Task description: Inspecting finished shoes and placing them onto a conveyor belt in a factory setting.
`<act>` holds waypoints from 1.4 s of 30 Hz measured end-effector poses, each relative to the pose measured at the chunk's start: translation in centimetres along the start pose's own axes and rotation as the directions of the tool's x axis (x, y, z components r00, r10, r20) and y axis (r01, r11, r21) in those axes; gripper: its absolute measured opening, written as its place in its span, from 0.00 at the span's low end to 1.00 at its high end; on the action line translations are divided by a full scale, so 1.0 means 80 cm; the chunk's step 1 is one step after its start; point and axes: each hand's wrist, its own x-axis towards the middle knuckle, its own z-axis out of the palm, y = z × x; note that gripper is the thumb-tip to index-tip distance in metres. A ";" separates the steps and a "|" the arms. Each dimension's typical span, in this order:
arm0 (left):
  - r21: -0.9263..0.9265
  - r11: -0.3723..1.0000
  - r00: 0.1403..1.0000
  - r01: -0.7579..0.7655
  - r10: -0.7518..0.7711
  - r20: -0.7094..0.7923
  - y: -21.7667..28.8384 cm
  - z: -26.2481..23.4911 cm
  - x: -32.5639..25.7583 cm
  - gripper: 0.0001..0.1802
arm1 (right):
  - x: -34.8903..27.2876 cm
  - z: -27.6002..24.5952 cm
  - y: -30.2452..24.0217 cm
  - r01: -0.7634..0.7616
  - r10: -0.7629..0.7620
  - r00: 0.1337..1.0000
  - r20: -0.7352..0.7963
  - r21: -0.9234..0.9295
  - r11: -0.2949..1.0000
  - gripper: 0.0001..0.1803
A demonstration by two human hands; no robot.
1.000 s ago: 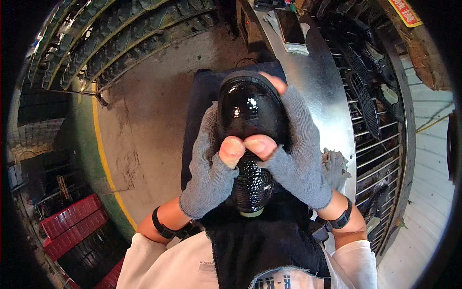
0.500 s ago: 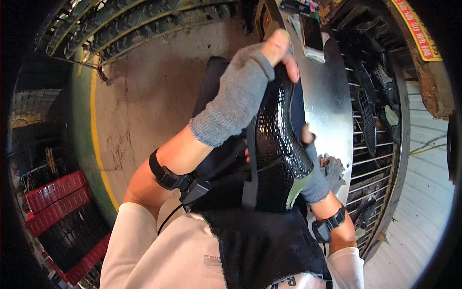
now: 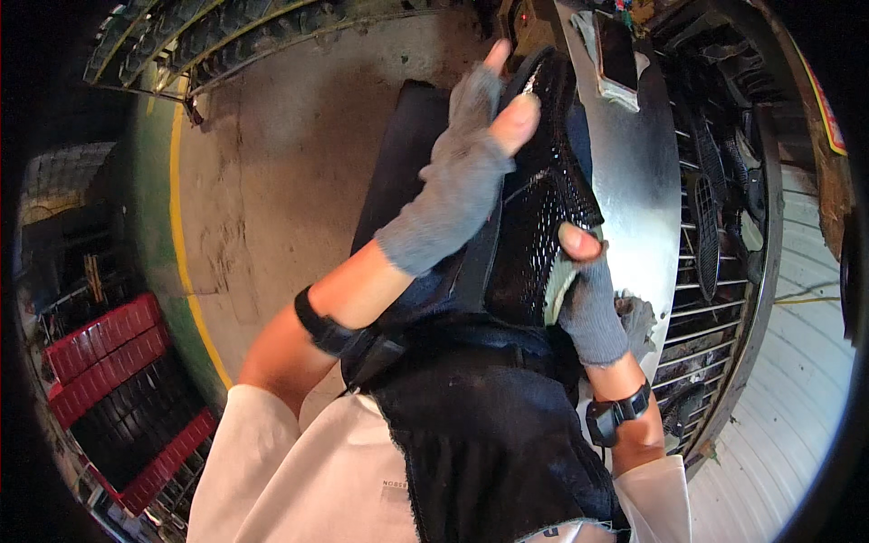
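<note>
A glossy black shoe [image 3: 529, 222] with a scaly, embossed upper lies lengthwise over my lap, its toe pointing away from me. Along its left side runs a dark, matte sole edge [image 3: 478, 258]. Pale green lining [image 3: 558, 290] shows at the opening near my right hand. My left hand [image 3: 466, 172], in a grey fingerless glove, is closed against the sole side near the front; the thumb rests on the upper and one finger stretches forward. Also gloved, my right hand [image 3: 590, 290] grips the opening at the heel end, thumb on top, its other fingers hidden.
At right a metal bench top [image 3: 638, 172] carries a phone-like dark slab [image 3: 618, 50] on white sheets and a crumpled grey cloth [image 3: 635, 321]. Beyond it, a barred rack [image 3: 701, 335] holds shoes and soles. Shoe racks [image 3: 226, 45] stand far left; red panels [image 3: 104, 353] lie nearer left.
My left hand has slid back from the toe along the sole side. The shoe has turned slightly, and my right thumb now lies over the opening's edge. The view has shifted a little.
</note>
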 end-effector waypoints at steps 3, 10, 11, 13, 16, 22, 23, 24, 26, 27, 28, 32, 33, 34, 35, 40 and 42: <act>-0.180 0.936 0.942 0.301 -0.263 0.210 -0.078 -0.031 -0.056 0.45 | 0.049 0.013 0.001 0.107 -0.115 0.991 0.073 0.104 0.989 0.38; -0.303 0.844 0.882 0.443 -0.471 -0.022 -0.085 -0.005 -0.084 0.34 | 0.085 0.020 0.015 0.292 -0.295 0.954 0.054 0.063 0.954 0.30; -0.302 0.845 0.883 0.443 -0.469 -0.018 -0.091 -0.006 -0.080 0.34 | 0.091 0.019 0.015 0.296 -0.300 0.953 0.052 0.064 0.953 0.30; -0.225 0.903 0.920 0.367 -0.387 -0.054 -0.107 -0.010 -0.077 0.38 | 0.095 0.023 0.011 0.419 -0.417 0.908 0.046 -0.045 0.907 0.30; -0.313 0.870 0.919 0.381 -0.394 0.024 -0.129 -0.017 -0.078 0.39 | 0.094 0.015 0.014 0.364 -0.363 0.931 0.043 -0.014 0.931 0.35; 0.240 0.958 0.984 0.158 -0.173 0.043 0.006 -0.019 -0.058 0.47 | 0.044 0.020 -0.017 0.631 -0.601 0.740 0.303 -0.623 0.462 0.46; 0.012 0.906 0.906 0.424 -0.424 0.013 0.051 -0.009 -0.057 0.45 | 0.033 0.020 -0.031 0.670 -0.559 0.730 0.393 -0.573 0.471 0.50; -0.239 0.859 0.891 0.454 -0.444 0.097 0.062 -0.013 -0.050 0.44 | 0.024 0.034 -0.042 0.700 -0.605 0.715 0.352 -0.353 0.621 0.49; -0.559 0.708 0.893 0.432 -0.423 0.153 0.100 0.009 -0.038 0.44 | -0.003 0.063 -0.065 0.581 -0.582 0.767 0.272 0.093 0.809 0.43; -0.579 0.705 0.912 0.410 -0.321 0.256 0.107 0.015 -0.036 0.47 | -0.006 0.065 -0.060 0.604 -0.606 0.751 0.263 0.097 0.791 0.43; -0.559 0.752 0.935 0.351 -0.242 0.260 0.109 0.021 -0.037 0.48 | -0.004 0.066 -0.051 0.664 -0.637 0.734 0.235 -0.052 0.746 0.40; -0.484 0.833 0.962 0.269 -0.205 0.183 0.131 0.053 -0.066 0.54 | -0.014 0.071 -0.023 0.712 -0.751 0.659 0.032 -0.350 0.609 0.30; -0.437 0.860 0.962 0.265 -0.205 0.179 0.131 0.050 -0.072 0.54 | -0.013 0.067 -0.013 0.696 -0.725 0.688 0.031 -0.311 0.647 0.31; -0.427 0.860 0.958 0.278 -0.214 0.193 0.130 0.049 -0.075 0.54 | -0.011 0.062 -0.004 0.678 -0.698 0.716 0.031 -0.271 0.683 0.33; -0.405 0.871 0.957 0.278 -0.212 0.200 0.125 0.047 -0.071 0.54 | -0.004 0.060 -0.003 0.662 -0.673 0.739 0.042 -0.231 0.713 0.34; -0.290 0.901 0.916 0.322 -0.219 0.336 0.121 0.026 -0.049 0.54 | -0.010 0.054 -0.051 0.504 -0.437 0.852 0.286 -0.227 0.834 0.49; -0.252 0.941 0.936 0.228 -0.140 0.323 0.125 0.043 -0.063 0.63 | -0.009 0.034 -0.060 0.633 -0.559 0.773 0.301 -0.289 0.719 0.55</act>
